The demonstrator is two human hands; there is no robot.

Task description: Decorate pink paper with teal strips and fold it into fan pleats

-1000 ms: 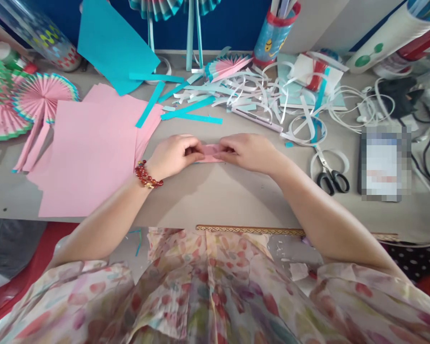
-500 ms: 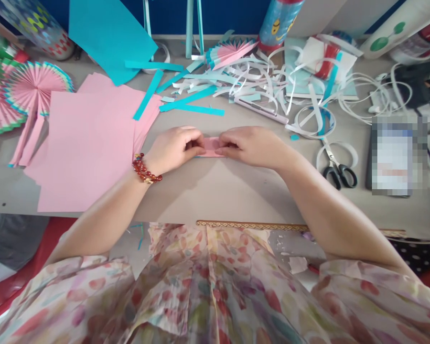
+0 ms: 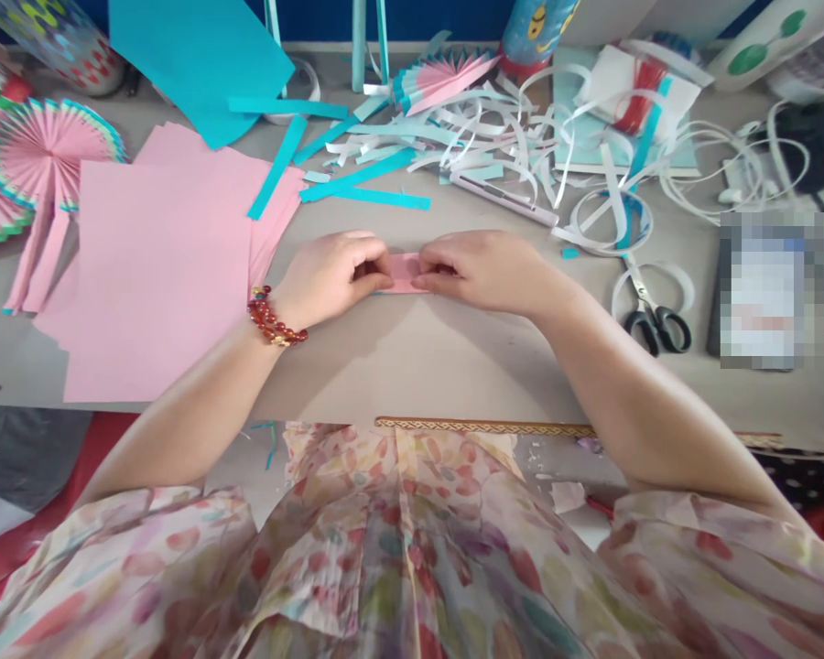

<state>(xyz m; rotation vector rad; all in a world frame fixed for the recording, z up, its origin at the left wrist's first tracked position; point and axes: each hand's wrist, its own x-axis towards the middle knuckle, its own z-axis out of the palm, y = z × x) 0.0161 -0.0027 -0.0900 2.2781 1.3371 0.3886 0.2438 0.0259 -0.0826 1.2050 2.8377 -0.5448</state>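
A small folded strip of pink paper (image 3: 404, 272) lies on the grey table (image 3: 418, 357) between my two hands. My left hand (image 3: 333, 275), with a red bead bracelet on the wrist, pinches its left end with curled fingers. My right hand (image 3: 484, 268) pinches the right end, fingers closed over it. Most of the pink strip is hidden under my fingers.
A stack of pink sheets (image 3: 157, 275) lies to the left, with pleated pink fans (image 3: 37, 160) beyond it. A teal sheet (image 3: 199, 64) and many cut paper strips (image 3: 467, 137) fill the back. Scissors (image 3: 649, 311) and a blurred phone (image 3: 773, 288) lie at the right.
The hands keep pinching the pink strip in about the same place. The view has tilted slightly, so everything sits a little higher in the frame.
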